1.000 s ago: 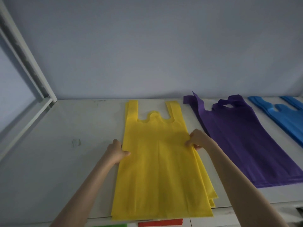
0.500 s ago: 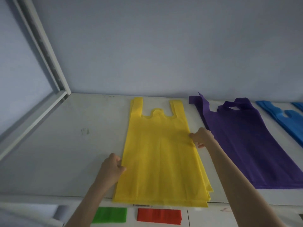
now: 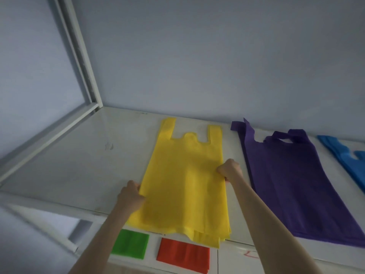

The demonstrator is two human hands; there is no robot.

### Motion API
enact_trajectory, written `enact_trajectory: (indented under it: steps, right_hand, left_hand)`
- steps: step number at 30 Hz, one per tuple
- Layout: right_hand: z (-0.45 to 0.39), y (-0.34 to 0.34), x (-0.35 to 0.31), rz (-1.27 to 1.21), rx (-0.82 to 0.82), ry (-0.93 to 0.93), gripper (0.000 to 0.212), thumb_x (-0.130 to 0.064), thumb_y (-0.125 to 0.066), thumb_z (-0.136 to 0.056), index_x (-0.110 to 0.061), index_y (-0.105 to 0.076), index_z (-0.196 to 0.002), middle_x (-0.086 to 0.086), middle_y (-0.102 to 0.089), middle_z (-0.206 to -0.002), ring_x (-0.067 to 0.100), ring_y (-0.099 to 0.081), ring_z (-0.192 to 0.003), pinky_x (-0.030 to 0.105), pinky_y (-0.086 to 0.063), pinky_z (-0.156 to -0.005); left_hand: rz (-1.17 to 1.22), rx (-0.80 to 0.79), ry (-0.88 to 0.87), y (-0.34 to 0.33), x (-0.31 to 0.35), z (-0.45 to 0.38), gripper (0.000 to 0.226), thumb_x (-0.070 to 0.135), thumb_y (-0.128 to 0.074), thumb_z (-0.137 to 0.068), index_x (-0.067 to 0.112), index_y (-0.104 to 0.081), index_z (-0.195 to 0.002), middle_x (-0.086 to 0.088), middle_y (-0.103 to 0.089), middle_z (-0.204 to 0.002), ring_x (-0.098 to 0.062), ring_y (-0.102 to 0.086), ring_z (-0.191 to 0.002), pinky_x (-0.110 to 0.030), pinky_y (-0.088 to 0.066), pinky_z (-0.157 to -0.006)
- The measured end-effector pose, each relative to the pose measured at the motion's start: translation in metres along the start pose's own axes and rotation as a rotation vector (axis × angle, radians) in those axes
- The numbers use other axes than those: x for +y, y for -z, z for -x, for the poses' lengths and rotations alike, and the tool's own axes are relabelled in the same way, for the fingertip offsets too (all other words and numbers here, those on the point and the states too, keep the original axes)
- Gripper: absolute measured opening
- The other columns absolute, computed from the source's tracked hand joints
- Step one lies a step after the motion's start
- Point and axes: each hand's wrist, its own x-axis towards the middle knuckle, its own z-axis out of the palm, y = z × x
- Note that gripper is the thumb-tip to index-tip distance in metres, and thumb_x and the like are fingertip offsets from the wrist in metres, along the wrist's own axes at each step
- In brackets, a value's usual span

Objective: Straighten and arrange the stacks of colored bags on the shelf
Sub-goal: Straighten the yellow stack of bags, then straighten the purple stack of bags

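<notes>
A stack of yellow bags [image 3: 185,182] lies flat on the white shelf [image 3: 83,165], handles toward the back wall. My left hand [image 3: 130,196] grips its left edge about halfway down. My right hand [image 3: 230,170] pinches the right edge a little higher. The stack's bottom end hangs slightly over the shelf's front edge, its lower layers fanned out at the bottom right. To the right lies a stack of purple bags [image 3: 292,184], one handle folded askew. A stack of blue bags [image 3: 347,161] is cut off at the far right.
On a lower white surface in front lie a folded green stack [image 3: 130,244] and a folded red stack [image 3: 183,255]. A white metal frame post [image 3: 79,56] and rail border the shelf on the left. The pale wall stands right behind the bags.
The view has tilted, so the shelf's front edge and the green and red stacks below show more. My left hand slid down the yellow stack's left edge. The stack's bottom now overhangs the front.
</notes>
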Motion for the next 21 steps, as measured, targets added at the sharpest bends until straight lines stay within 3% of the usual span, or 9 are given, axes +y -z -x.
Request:
enact_trajectory:
  steps: [2, 5, 8, 11, 14, 16, 18, 21]
  right_hand:
    - [0.0, -0.001, 0.001, 0.01, 0.016, 0.011, 0.003, -0.007, -0.046, -0.089, -0.005, -0.044, -0.09, 0.006, -0.042, -0.064, 0.028, -0.059, -0.081, 0.033, -0.052, -0.072]
    - [-0.001, -0.002, 0.0, -0.022, 0.025, -0.005, 0.003, -0.005, -0.045, -0.09, -0.005, -0.047, -0.093, 0.006, -0.044, -0.067, 0.027, -0.057, -0.081, 0.032, -0.048, -0.069]
    - [-0.012, -0.003, -0.002, -0.071, 0.023, -0.019, 0.023, -0.006, -0.046, -0.091, 0.0, -0.053, -0.112, 0.012, -0.053, -0.089, 0.032, -0.063, -0.099, 0.034, -0.047, -0.07]
    - [-0.016, -0.001, -0.006, -0.131, -0.02, 0.015, 0.03, -0.007, -0.047, -0.089, 0.005, -0.054, -0.116, 0.021, -0.062, -0.106, 0.029, -0.062, -0.081, 0.028, -0.048, -0.059]
    - [-0.022, 0.005, 0.0, -0.18, -0.04, 0.031, 0.024, -0.007, -0.048, -0.09, 0.004, -0.057, -0.109, 0.018, -0.06, -0.09, 0.021, -0.053, -0.053, 0.023, -0.041, -0.043]
    - [-0.026, 0.018, 0.009, -0.185, -0.021, 0.017, 0.013, -0.007, -0.046, -0.091, -0.001, -0.057, -0.087, 0.012, -0.057, -0.076, 0.017, -0.048, -0.05, 0.023, -0.04, -0.043]
    - [-0.03, 0.036, 0.022, -0.204, -0.027, 0.051, 0.027, -0.008, -0.046, -0.092, -0.014, -0.047, -0.065, 0.004, -0.05, -0.062, 0.014, -0.046, -0.049, 0.021, -0.038, -0.045]
    - [-0.035, 0.07, 0.043, -0.191, -0.043, 0.107, 0.026, -0.011, -0.048, -0.092, -0.016, -0.051, -0.067, 0.0, -0.05, -0.061, 0.011, -0.046, -0.05, 0.019, -0.039, -0.047]
  left_hand:
    - [0.083, -0.097, 0.018, 0.003, 0.005, -0.004, 0.011, -0.003, -0.058, -0.08, 0.001, -0.053, -0.089, -0.014, -0.053, -0.088, -0.022, -0.05, -0.075, -0.027, -0.037, -0.063]
    - [0.126, -0.161, 0.047, 0.01, 0.012, -0.016, 0.017, -0.008, -0.059, -0.079, -0.009, -0.062, -0.095, -0.018, -0.057, -0.09, -0.026, -0.055, -0.08, -0.032, -0.039, -0.069]
    - [0.141, -0.131, 0.025, 0.014, 0.018, -0.029, 0.024, -0.005, -0.065, -0.07, -0.012, -0.067, -0.093, -0.022, -0.063, -0.09, -0.033, -0.065, -0.086, -0.038, -0.048, -0.072]
    - [0.09, -0.108, -0.003, 0.013, 0.018, -0.041, 0.044, 0.011, -0.057, -0.047, -0.006, -0.069, -0.087, -0.023, -0.067, -0.09, -0.038, -0.067, -0.094, -0.04, -0.051, -0.076]
    - [-0.089, -0.051, 0.036, 0.009, 0.021, -0.042, 0.051, 0.019, -0.059, -0.058, -0.004, -0.064, -0.103, -0.028, -0.064, -0.111, -0.036, -0.062, -0.106, -0.042, -0.049, -0.088]
    - [-0.258, 0.069, 0.066, 0.003, 0.031, -0.04, 0.047, 0.021, -0.06, -0.079, 0.002, -0.049, -0.12, -0.021, -0.053, -0.125, -0.034, -0.049, -0.12, -0.037, -0.042, -0.096]
    - [-0.326, 0.136, -0.014, -0.009, 0.051, -0.036, 0.047, 0.021, -0.057, -0.086, 0.004, -0.042, -0.127, -0.019, -0.047, -0.13, -0.034, -0.041, -0.126, -0.037, -0.036, -0.1]
    - [-0.372, 0.166, -0.185, -0.04, 0.09, -0.026, 0.045, 0.018, -0.054, -0.089, 0.004, -0.041, -0.13, -0.017, -0.048, -0.13, -0.034, -0.04, -0.127, -0.038, -0.03, -0.103]
